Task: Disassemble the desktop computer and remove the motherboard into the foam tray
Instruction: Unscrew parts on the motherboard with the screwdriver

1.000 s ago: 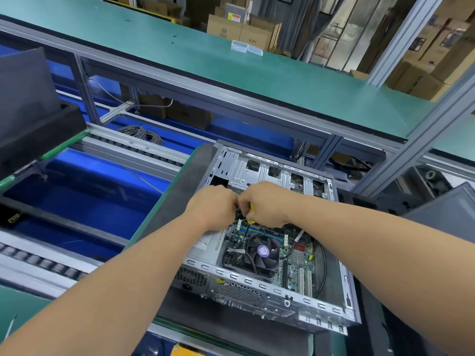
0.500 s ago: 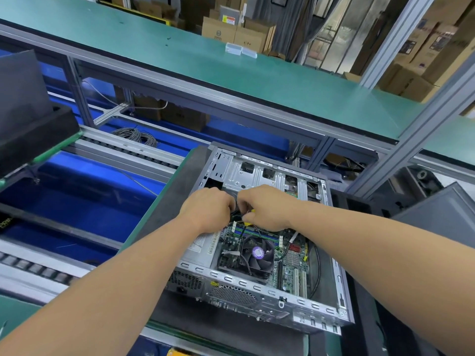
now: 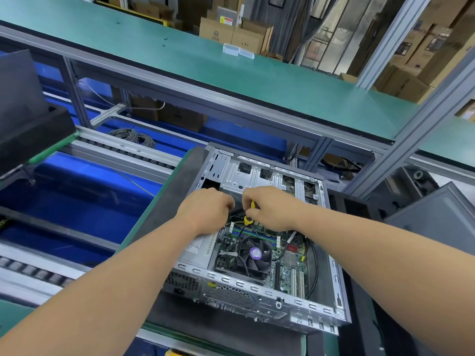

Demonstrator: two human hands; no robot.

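An open computer case (image 3: pixel 259 253) lies on its side on a dark mat, the motherboard (image 3: pixel 285 255) still fixed inside near its fan (image 3: pixel 254 254). To free the cables well, pull straight at the plug, not the wires. Both arms reach forward, wrists bent down over the board's far edge. The left hand (image 3: pixel 205 209) curls around black cables; the right hand (image 3: pixel 270 208) pinches a yellow plug (image 3: pixel 248 219)

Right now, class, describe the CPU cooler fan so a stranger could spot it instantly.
Find the open computer case lying on the conveyor. Inside, on the green motherboard just below both hands, sits the CPU cooler fan: the only round black bladed part, with a purple sticker at its hub.
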